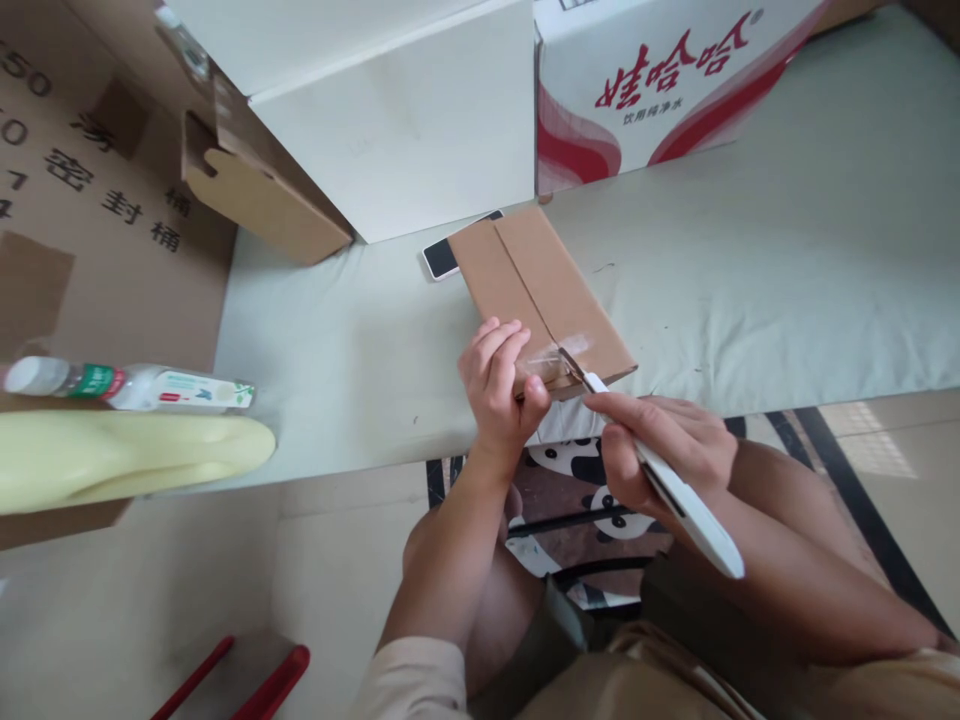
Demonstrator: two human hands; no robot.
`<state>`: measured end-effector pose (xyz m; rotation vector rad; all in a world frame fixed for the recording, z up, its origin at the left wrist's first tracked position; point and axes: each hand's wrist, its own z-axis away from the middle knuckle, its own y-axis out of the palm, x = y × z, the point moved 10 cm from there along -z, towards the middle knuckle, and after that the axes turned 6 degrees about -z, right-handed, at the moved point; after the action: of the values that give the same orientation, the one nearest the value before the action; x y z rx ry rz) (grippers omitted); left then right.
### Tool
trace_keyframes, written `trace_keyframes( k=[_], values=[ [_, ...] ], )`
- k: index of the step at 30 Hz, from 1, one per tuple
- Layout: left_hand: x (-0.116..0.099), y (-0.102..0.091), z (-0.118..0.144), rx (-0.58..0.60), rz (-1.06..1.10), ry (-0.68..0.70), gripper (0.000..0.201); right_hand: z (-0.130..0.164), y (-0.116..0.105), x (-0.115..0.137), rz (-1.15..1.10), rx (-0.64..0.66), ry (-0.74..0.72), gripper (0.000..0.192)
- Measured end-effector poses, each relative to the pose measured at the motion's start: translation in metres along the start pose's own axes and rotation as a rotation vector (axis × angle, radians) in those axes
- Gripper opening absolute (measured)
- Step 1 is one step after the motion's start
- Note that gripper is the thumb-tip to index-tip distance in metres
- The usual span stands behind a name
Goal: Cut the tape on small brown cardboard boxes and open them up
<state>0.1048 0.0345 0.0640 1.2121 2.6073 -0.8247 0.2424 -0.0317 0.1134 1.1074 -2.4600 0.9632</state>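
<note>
A flat brown cardboard parcel point(536, 290) lies on the pale green table point(750, 290), its flaps sealed with clear tape near the front end. My left hand point(501, 385) presses down on the parcel's near left corner. My right hand point(660, 445) grips a white utility knife point(675, 490), whose blade tip rests on the taped seam at the parcel's near edge. A phone point(440, 258) pokes out from under the parcel's far corner.
A large white box point(390, 120) and a red-and-white printed carton point(645, 80) stand behind the parcel. Brown cardboard boxes point(97, 180) fill the left side. A plastic bottle point(127, 387) and a pale yellow object point(127, 458) lie at left. Red handles point(259, 685) lie on the floor.
</note>
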Motion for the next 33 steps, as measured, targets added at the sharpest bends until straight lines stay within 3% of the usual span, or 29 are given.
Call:
trace_keyframes(
  k=[8, 17, 25, 33],
  values=[
    [0.001, 0.001, 0.001, 0.006, 0.008, -0.006, 0.041, 0.004, 0.014, -0.003, 0.002, 0.01, -0.013, 0.023],
    [-0.001, 0.0, 0.001, -0.005, -0.022, -0.019, 0.039, 0.016, 0.004, 0.0, -0.066, -0.059, -0.084, 0.021],
    [0.002, 0.005, 0.003, 0.025, -0.036, -0.019, 0.042, 0.0, 0.016, -0.008, -0.089, 0.02, 0.013, 0.02],
    [-0.002, 0.001, 0.003, -0.018, -0.033, -0.019, 0.04, 0.01, -0.002, -0.003, -0.126, -0.044, -0.023, 0.018]
  ],
)
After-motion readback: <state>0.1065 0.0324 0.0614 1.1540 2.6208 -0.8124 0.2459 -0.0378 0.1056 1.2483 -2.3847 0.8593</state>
